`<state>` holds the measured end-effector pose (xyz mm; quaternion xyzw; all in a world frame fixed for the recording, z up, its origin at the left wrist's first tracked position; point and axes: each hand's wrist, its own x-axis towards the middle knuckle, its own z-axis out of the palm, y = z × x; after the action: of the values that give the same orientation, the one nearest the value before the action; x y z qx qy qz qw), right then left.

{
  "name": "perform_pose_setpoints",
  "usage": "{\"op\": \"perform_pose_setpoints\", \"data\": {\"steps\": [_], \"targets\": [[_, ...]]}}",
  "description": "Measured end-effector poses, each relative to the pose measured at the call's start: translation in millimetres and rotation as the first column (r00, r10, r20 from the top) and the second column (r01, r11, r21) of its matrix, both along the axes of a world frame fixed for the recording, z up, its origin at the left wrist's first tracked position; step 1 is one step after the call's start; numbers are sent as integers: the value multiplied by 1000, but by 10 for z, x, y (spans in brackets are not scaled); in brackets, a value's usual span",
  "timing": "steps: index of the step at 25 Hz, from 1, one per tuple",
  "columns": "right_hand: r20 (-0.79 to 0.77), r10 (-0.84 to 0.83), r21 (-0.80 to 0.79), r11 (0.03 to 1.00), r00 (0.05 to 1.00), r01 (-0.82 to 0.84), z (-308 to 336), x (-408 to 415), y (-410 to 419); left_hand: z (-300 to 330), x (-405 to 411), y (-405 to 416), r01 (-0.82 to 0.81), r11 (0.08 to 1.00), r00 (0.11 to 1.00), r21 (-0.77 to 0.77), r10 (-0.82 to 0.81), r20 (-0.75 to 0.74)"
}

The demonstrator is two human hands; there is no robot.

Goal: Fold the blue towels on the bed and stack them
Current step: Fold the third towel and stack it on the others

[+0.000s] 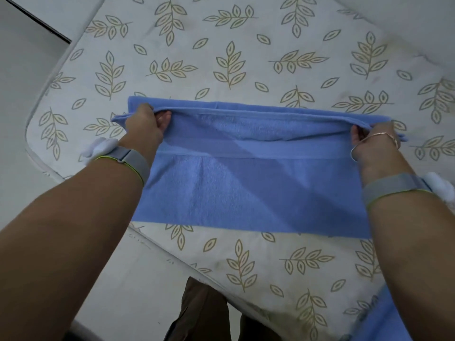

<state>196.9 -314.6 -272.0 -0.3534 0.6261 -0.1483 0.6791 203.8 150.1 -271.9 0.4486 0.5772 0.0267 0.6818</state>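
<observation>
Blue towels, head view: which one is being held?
The blue towel in the middle of the bed, gripped at its far edge by left hand and right hand. The corner towel lies untouched.

The towel (246, 188) is blue terry cloth, matt and nubbly, with a flat-woven smoother band running across it. The bed (246, 57) has a pale, matt woven cover printed with olive leaf sprigs, piped along its edge. Each wrist wears a grey fabric strap (134, 161), finely woven and dull. The floor (22, 70) looks smooth, pale and faintly glossy.
</observation>
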Motion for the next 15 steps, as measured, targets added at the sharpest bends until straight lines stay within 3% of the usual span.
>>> {"op": "perform_pose_setpoints", "data": {"steps": [6, 11, 12, 13, 14, 15], "targets": [[-109, -58, -79, 996, 992, 50, -100, 114, 27, -94, 117, -100, 12, 999, 999, 52, -14, 30], [-65, 85, -133, 987, 994, -93, -141, 91, 15, -113, 247, -207, 33, 987, 993, 158, -50, 104], [-97, 119, -259, 956, 988, -141, -149, 102, 50, -156, 227, -211, 76, 970, 990, 231, -101, 97], [-121, 148, -349, 919, 982, -182, -184, 106, 86, -195, 171, -225, 174, 905, 978, 387, -205, 39], [-223, 258, -455, 825, 940, -335, -203, 48, 177, -235, 42, -291, 314, 746, 938, 587, -341, -69], [-323, 375, -579, 648, 869, -494, -226, -51, 331, -259, -134, -408, 440, 501, 858, 745, -480, -183]]}}
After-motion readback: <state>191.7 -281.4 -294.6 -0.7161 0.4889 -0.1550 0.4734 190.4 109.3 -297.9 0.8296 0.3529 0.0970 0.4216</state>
